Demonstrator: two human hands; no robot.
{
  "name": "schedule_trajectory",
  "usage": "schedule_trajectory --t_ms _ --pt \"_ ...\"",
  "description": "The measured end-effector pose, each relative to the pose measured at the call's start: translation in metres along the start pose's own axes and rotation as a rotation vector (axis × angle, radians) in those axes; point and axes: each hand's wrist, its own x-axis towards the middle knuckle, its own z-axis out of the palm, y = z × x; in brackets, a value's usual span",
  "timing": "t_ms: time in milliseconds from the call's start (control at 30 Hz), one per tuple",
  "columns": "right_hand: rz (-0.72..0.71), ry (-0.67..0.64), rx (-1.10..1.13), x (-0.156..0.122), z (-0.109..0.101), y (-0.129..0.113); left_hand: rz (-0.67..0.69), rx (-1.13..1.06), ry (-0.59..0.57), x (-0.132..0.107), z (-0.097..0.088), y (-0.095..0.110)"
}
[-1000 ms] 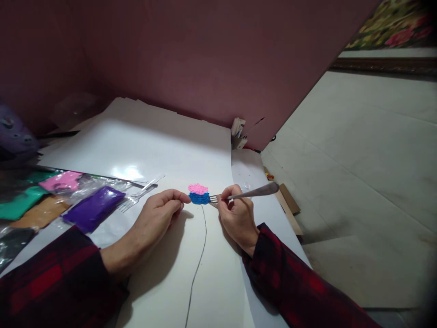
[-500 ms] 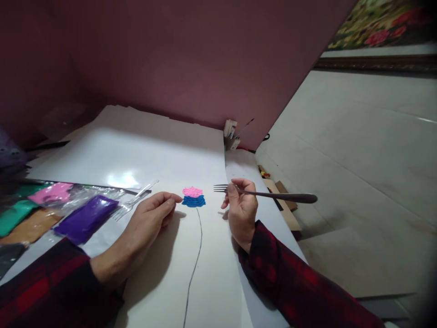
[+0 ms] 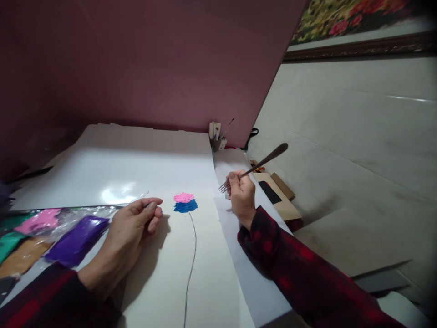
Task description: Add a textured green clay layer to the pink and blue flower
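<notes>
My right hand [image 3: 241, 193] is closed around the handle of a metal fork [image 3: 264, 160]. The fork's tines point down and left, over the sheet's right edge, and its handle rises to the upper right. A small flower-like shape lies on the white sheet [image 3: 164, 282], with a ragged pink clay patch [image 3: 184, 197] above a ridged blue clay patch [image 3: 185, 206]. Below it runs a drawn dark curved line [image 3: 194, 246]. My left hand [image 3: 131, 228] hovers left of the shape, apart from it, thumb close against the curled fingers; anything between them is too small to make out.
Left of the sheet lie a purple clay packet [image 3: 77, 239], a pink packet [image 3: 38, 222] and other coloured packets. Large white sheets [image 3: 143, 159] are stacked behind. A holder with a brush [image 3: 218, 136] stands near the wall; cardboard [image 3: 290, 209] lies at right.
My right hand has tilted the fork from nearly level to handle-up, tines down. My left hand has drawn back left from the blue clay's edge. The camera view has shifted.
</notes>
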Motion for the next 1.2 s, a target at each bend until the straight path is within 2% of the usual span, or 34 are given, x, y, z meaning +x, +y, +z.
schedule_trajectory --t_ms 200,267,367,467,767,933,1100,1200 --pt "-0.114 0.178 -0.207 0.038 -0.022 0.003 0.020 -0.002 0.003 -0.002 0.003 -0.002" --pt "-0.074 0.105 -0.231 0.041 -0.024 0.001 0.044 0.014 0.007 -0.004 0.004 -0.001" --pt "0.096 -0.136 -0.269 0.035 -0.019 0.000 0.069 0.030 0.000 -0.006 0.005 -0.002" --pt "0.167 -0.259 -0.339 0.025 -0.012 0.001 0.065 0.033 0.000 -0.005 0.003 -0.004" --pt "0.083 -0.400 -0.710 0.006 -0.004 -0.001 0.049 0.010 -0.008 -0.005 0.003 -0.004" --pt "0.017 -0.448 -0.875 0.000 -0.004 -0.005 0.124 -0.020 0.001 -0.005 0.003 -0.004" --pt "-0.092 -0.423 -1.036 -0.003 -0.007 -0.006 0.134 0.070 0.009 -0.005 0.001 -0.003" --pt "-0.183 -0.384 -1.166 -0.001 -0.010 -0.004 0.154 0.047 -0.003 -0.007 0.002 -0.003"
